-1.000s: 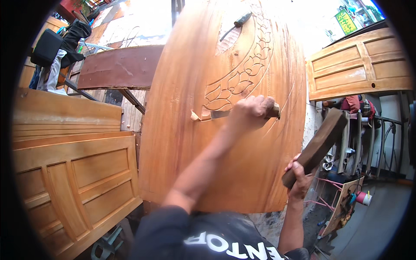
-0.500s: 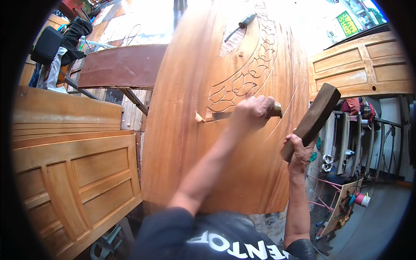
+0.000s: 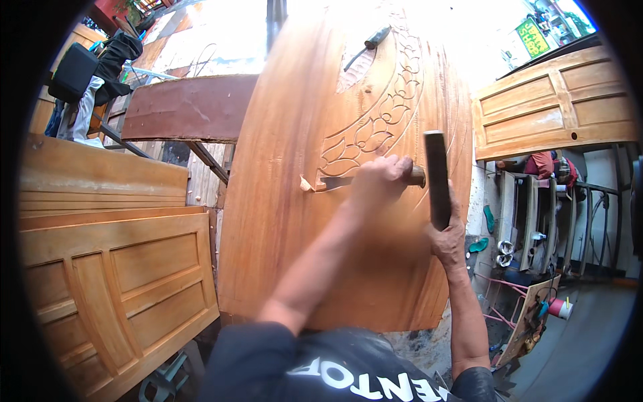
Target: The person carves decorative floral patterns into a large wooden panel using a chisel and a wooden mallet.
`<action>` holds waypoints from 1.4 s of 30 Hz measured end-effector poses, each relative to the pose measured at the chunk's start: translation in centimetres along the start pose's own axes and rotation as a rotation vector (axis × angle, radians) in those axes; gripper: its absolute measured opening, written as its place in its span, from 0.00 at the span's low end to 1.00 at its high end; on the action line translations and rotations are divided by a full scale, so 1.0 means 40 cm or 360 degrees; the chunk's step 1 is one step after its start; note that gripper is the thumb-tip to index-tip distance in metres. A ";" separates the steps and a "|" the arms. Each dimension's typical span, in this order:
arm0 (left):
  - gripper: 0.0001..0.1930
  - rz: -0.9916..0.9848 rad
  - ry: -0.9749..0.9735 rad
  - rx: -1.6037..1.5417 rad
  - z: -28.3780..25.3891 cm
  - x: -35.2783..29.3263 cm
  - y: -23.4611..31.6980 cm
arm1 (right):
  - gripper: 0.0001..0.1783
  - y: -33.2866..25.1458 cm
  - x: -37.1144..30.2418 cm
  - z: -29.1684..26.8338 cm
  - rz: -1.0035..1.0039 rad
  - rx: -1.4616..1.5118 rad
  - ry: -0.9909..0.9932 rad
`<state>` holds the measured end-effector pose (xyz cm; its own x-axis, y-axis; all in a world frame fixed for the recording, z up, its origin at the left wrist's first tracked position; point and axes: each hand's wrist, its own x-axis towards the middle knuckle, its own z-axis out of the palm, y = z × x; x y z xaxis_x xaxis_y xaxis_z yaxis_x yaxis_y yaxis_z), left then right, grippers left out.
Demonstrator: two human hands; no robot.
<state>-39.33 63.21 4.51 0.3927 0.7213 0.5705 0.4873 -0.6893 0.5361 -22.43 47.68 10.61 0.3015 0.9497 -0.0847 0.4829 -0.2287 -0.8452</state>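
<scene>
- I see the left hand [image 3: 382, 175] over the middle of the carved door slab [image 3: 321, 268], its fingers clamped around a chisel [image 3: 338, 181]; the wrist and forearm are blurred.
- The chisel lies low across the wood, blade pointing left, with the butt of its handle showing at the right of the fist.
- Just past the blade's left end, I make out a pale wood shaving [image 3: 305, 183] at the lower corner of the leaf carving [image 3: 376, 134].
- On my right, the right hand [image 3: 450, 236] has its fingers clamped on the near part of a dark wooden block [image 3: 437, 177], whose long side runs away from the wrist.
- The block's left side is just beside the chisel's butt; from here I cannot tell whether they touch.
- Farther up the slab I see a second tool [image 3: 378, 37] with a dark handle, its thin shaft over a pale recess [image 3: 356, 70].
- To the left I have a panelled door [image 3: 161, 268] and a reddish-brown board [image 3: 191, 107]; to the right, another panelled door [image 3: 529, 107].
- Green slippers [image 3: 489, 218] lie beyond the slab's right edge.
</scene>
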 end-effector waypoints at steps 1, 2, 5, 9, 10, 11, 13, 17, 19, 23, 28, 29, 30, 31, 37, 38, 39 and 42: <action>0.08 -0.0010 -0.0019 0.0010 0.001 0.001 0.001 | 0.53 0.036 0.001 -0.002 0.0137 0.0141 0.0146; 0.08 0.0000 -0.0026 -0.0003 0.002 0.002 0.001 | 0.53 0.036 -0.005 0.007 0.0222 0.0242 0.0200; 0.08 0.0018 -0.0071 -0.0054 -0.001 0.005 0.010 | 0.52 0.076 -0.038 0.045 0.0186 0.0211 0.0272; 0.08 0.0060 -0.0113 -0.0065 -0.009 -0.013 -0.006 | 0.54 0.014 -0.064 0.059 0.0059 0.0156 0.0120; 0.08 0.0084 -0.0116 -0.0062 -0.009 -0.017 -0.009 | 0.54 0.015 -0.063 0.052 0.0038 0.0206 0.0137; 0.08 0.0099 -0.0114 -0.0069 -0.010 -0.022 -0.014 | 0.51 0.011 -0.075 0.052 0.0083 0.0165 0.0330; 0.09 0.0126 -0.0114 -0.0097 -0.025 -0.024 -0.005 | 0.50 -0.051 -0.100 0.095 0.0443 0.0615 0.0534; 0.11 0.0443 -0.0149 -0.0204 -0.114 -0.016 0.026 | 0.48 -0.005 -0.170 0.135 -0.0065 -0.0106 0.0332; 0.11 0.0452 -0.0200 -0.0253 -0.124 -0.029 0.016 | 0.52 0.006 -0.200 0.145 0.0122 0.0214 0.0427; 0.10 0.0444 -0.0214 -0.0288 -0.131 -0.051 0.008 | 0.51 -0.015 -0.239 0.171 0.0085 0.0078 0.0441; 0.07 0.0225 -0.0158 -0.0212 -0.206 -0.081 0.097 | 0.48 -0.061 -0.272 0.155 0.0257 0.0188 0.0525; 0.07 0.0222 -0.0165 -0.0290 -0.190 -0.075 0.097 | 0.48 -0.053 -0.282 0.150 0.0287 0.0215 0.0542; 0.08 0.0230 -0.0160 -0.0378 -0.171 -0.056 0.102 | 0.47 -0.032 -0.282 0.137 0.0215 0.0188 0.0588; 0.09 0.0270 -0.0180 -0.0338 -0.140 -0.040 0.090 | 0.47 -0.016 -0.278 0.131 0.0138 0.0169 0.0623; 0.14 0.0230 -0.0184 -0.0367 -0.084 0.001 0.015 | 0.34 -0.112 -0.221 0.074 0.0187 0.0444 0.0724; 0.14 0.0186 -0.0170 -0.0382 -0.086 -0.002 0.008 | 0.33 -0.124 -0.202 0.074 0.0185 0.0510 0.0734; 0.14 0.0173 -0.0129 -0.0398 -0.084 -0.002 0.009 | 0.35 -0.124 -0.187 0.087 0.0198 0.0674 0.0782; 0.14 0.0152 -0.0072 -0.0427 -0.068 0.015 0.015 | 0.46 -0.040 -0.156 0.127 -0.0143 -0.0098 0.0616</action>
<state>-40.95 63.06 6.86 0.4640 0.6504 0.6014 0.2252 -0.7432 0.6300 -29.26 43.21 9.82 0.5375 0.8185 0.2030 0.5664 -0.1720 -0.8060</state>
